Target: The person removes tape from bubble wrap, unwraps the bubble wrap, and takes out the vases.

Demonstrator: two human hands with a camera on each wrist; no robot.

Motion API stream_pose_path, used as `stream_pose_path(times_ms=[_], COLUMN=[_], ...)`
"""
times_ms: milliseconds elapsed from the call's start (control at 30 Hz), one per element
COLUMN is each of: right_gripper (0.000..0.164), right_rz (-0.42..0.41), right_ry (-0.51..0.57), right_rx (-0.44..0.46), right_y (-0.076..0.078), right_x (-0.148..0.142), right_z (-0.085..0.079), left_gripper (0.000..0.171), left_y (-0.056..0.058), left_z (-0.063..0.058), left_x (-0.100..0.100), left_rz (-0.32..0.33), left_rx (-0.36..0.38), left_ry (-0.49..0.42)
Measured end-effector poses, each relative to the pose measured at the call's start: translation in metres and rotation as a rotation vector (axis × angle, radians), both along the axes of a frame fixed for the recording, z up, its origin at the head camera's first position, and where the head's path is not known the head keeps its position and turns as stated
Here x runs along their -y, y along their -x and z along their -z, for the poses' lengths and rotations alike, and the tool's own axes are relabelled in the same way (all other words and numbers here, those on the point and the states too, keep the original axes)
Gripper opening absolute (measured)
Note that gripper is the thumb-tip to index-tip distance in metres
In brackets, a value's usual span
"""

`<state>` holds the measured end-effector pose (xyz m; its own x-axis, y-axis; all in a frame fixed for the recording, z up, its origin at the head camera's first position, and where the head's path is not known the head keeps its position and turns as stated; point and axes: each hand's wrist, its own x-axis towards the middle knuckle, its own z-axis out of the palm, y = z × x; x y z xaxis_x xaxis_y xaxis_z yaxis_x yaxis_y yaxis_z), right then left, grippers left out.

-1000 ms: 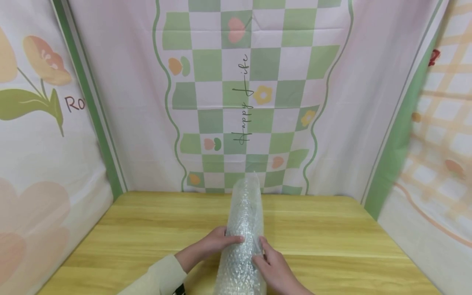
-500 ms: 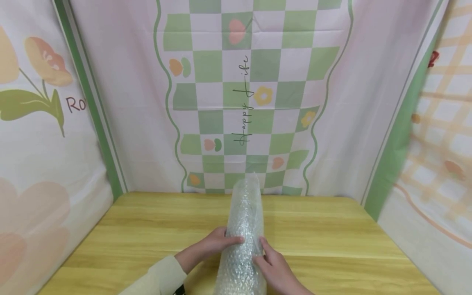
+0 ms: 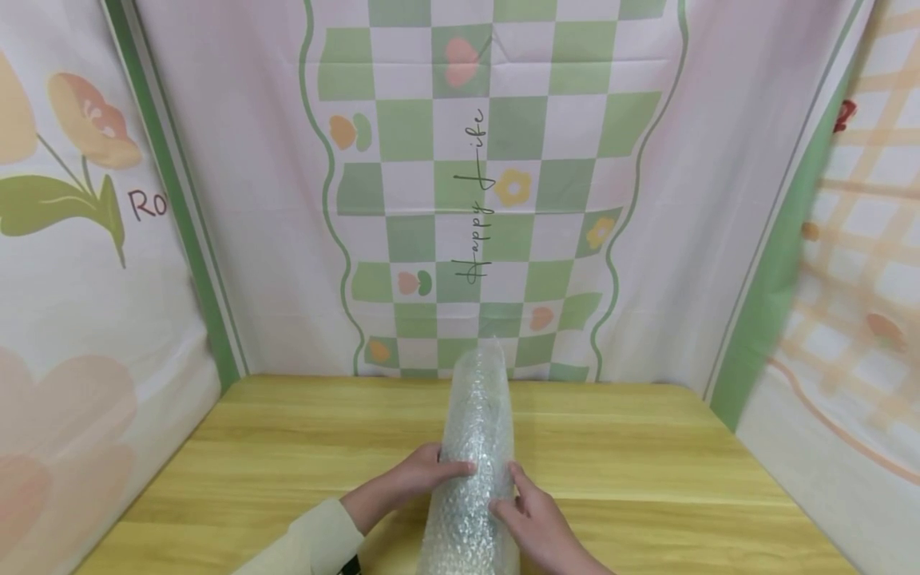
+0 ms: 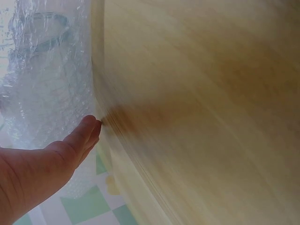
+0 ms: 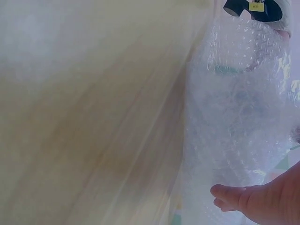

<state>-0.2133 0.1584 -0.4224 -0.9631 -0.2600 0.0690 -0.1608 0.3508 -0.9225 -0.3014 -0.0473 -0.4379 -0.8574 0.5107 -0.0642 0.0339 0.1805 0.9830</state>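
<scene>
A long roll of clear bubble wrap [image 3: 470,519] lies lengthwise before me on the wooden table, its far end narrowing to a loose translucent edge. From the left side my left hand [image 3: 420,471] holds it, thumb laid across the top and the other fingers hidden behind the roll. My right hand [image 3: 535,523] holds the opposite side, thumb and index finger against the wrap. Through the layers of bubble wrap [image 4: 51,89] in the left wrist view, a faint greenish curved outline shows. A similar greenish band appears inside the wrap [image 5: 234,103] in the right wrist view; what it belongs to is unclear.
The wood-grain table [image 3: 647,447] extends to both sides of the roll. Behind it hangs a green-and-white checked cloth [image 3: 503,184], with printed cloths at left [image 3: 65,319] and right [image 3: 855,319]. A black device with a yellow label [image 5: 256,6] sits by the left sleeve.
Almost nothing differs. The right thumb and index finger shift very slightly on the wrap; the left hand and the roll stay in place.
</scene>
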Motion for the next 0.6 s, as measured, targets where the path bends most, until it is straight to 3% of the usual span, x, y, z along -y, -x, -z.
stream_pose_path(times_ms=[367, 600], right_gripper=[0.084, 0.084], right_rz=[0.096, 0.111], right_ry=[-0.095, -0.104], right_rx=[-0.055, -0.114], right_y=[-0.0002, -0.0015], right_x=[0.0038, 0.0054], right_z=[-0.0024, -0.0065], left_gripper=[0.062, 0.063], left_y=[0.0019, 0.0028], left_z=[0.0003, -0.0002], left_x=[0.0017, 0.0018], left_rz=[0.023, 0.032], left_rx=[0.014, 0.016], left_ry=[0.001, -0.005])
